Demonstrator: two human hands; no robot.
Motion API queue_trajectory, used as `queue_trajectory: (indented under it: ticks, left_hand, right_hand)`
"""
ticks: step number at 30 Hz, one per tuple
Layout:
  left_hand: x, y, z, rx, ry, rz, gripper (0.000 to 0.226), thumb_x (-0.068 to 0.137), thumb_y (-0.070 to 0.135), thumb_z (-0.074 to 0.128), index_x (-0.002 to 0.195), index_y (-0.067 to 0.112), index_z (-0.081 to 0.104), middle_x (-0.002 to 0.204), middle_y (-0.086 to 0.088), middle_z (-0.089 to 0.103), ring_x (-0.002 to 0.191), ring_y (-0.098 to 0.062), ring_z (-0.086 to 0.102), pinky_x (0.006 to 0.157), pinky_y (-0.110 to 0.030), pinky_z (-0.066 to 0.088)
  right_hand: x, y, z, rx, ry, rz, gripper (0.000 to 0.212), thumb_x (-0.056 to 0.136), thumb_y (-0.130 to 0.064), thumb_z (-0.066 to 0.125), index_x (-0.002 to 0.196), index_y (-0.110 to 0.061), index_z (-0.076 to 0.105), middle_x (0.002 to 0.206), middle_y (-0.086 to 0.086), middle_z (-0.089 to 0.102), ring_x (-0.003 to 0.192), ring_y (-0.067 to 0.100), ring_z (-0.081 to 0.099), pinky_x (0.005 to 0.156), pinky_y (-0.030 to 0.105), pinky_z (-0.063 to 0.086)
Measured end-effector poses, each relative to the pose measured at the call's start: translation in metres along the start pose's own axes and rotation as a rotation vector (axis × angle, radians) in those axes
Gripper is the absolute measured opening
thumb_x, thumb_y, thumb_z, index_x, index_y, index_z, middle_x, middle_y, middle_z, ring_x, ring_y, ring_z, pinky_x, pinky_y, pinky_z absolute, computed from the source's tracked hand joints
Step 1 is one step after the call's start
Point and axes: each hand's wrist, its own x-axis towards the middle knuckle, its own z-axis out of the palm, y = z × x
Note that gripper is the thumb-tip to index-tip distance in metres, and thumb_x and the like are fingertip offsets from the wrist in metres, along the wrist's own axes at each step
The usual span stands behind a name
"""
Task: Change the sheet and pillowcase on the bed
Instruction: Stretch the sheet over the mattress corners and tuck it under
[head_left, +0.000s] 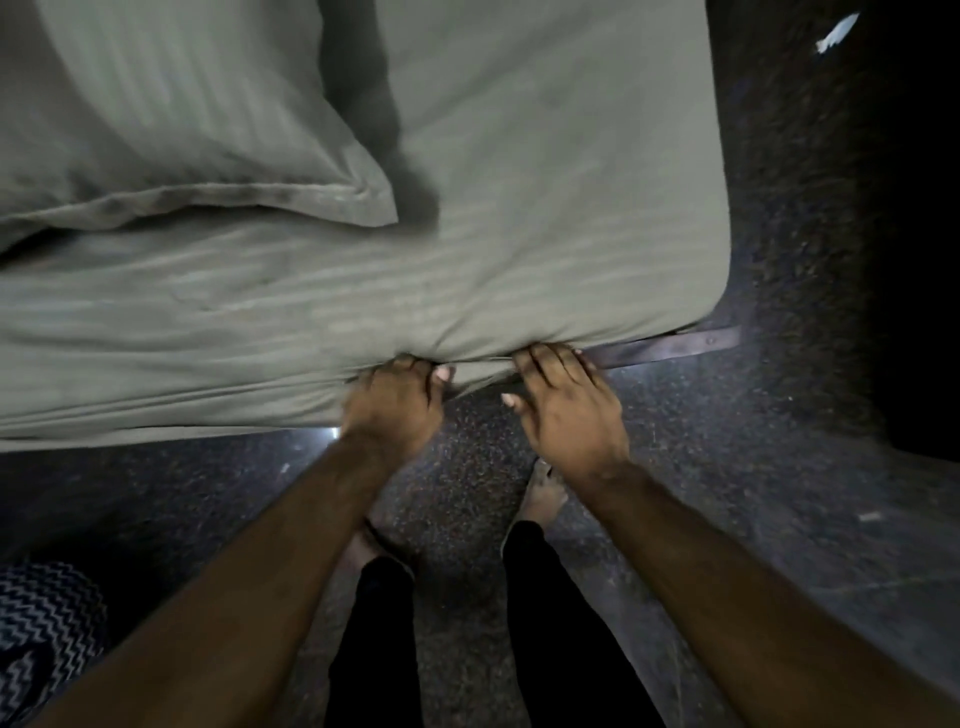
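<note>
A grey-green striped sheet (519, 208) covers the mattress, which fills the upper part of the view. A pillow in a matching striped case (171, 130) lies on it at the upper left. My left hand (397, 402) grips a bunched fold of the sheet at the mattress's near edge. My right hand (566, 400) is just to its right, with its fingers pushed in under the sheet's edge where the mattress meets the dark bed frame (670, 344). The fingertips of that hand are hidden under the cloth.
Dark speckled floor (727, 467) lies below and to the right of the bed. My bare feet and dark trouser legs stand close to the bed's edge. A black-and-white zigzag cloth (41, 618) lies at the lower left. A dark wall or furniture edge is at the far right.
</note>
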Motion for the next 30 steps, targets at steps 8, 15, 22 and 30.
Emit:
queue_trajectory:
  ticks: [8,15,22,30]
  left_hand:
    - [0.058,-0.03,-0.026,-0.274,-0.374,0.062,0.05,0.099,0.046,0.053,0.076,0.005,0.071,0.072,-0.014,0.065,0.074,-0.012,0.062,0.068,-0.029,0.038]
    - [-0.015,-0.016,-0.007,-0.272,0.162,0.107,0.032,0.095,0.043,0.061,0.099,0.017,0.08,0.096,-0.012,0.076,0.087,-0.015,0.073,0.065,-0.03,0.052]
    - [-0.03,0.055,0.003,-0.108,0.061,0.173,0.062,0.098,0.049,0.03,0.141,0.008,0.05,0.133,-0.016,0.053,0.116,-0.036,0.052,0.098,-0.044,0.047]
    - [-0.005,0.067,0.007,0.031,0.004,0.106,0.053,0.103,0.045,0.024,0.131,0.014,0.055,0.132,-0.012,0.057,0.119,-0.035,0.056,0.097,-0.041,0.044]
  right_hand:
    - [0.044,-0.009,-0.02,0.055,-0.406,0.061,0.069,0.084,-0.066,0.058,0.131,-0.014,0.054,0.129,0.009,0.058,0.123,0.03,0.052,0.109,0.04,0.035]
    - [0.095,0.013,-0.041,0.142,-0.839,0.129,0.066,0.07,-0.067,0.078,0.115,-0.019,0.068,0.111,0.003,0.067,0.11,0.028,0.063,0.087,0.031,0.046]
    - [0.084,0.011,-0.044,0.102,-0.764,0.018,0.044,0.081,-0.046,0.074,0.114,-0.018,0.068,0.111,0.007,0.069,0.105,0.03,0.066,0.085,0.034,0.051]
    - [0.021,0.034,-0.025,0.32,-0.204,-0.183,0.045,0.09,-0.02,0.05,0.133,-0.015,0.062,0.131,0.009,0.064,0.12,0.03,0.059,0.105,0.039,0.045]
